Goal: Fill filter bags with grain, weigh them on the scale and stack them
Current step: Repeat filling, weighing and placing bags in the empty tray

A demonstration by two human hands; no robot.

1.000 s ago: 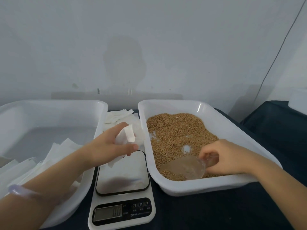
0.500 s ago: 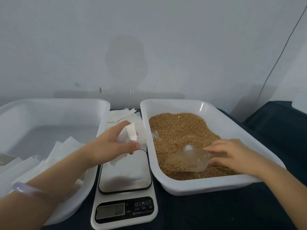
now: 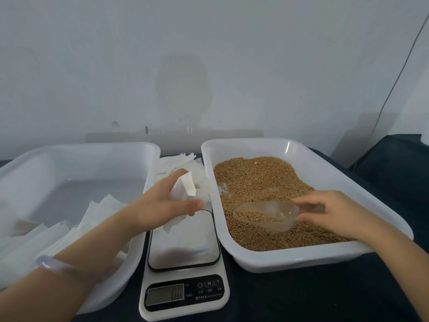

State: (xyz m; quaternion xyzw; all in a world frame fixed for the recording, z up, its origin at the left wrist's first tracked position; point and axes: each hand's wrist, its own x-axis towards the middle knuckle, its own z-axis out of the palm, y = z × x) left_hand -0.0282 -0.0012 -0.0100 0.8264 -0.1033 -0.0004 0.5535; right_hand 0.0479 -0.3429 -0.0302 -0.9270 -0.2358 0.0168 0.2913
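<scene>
Left hand (image 3: 160, 205): gripping 1 white filter bag (image 3: 182, 190) above scale (image 3: 183, 252) | Right hand (image 3: 334, 212): grasping clear scoop (image 3: 262, 214), part-filled, over grain (image 3: 255, 177) in right tray (image 3: 301, 260) | More bags (image 3: 76, 228) lying in left tray (image 3: 92, 147)

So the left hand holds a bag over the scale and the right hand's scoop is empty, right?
No, the head view shows grain in the scoop held by the right hand. The left hand does hold a bag over the scale.
</scene>
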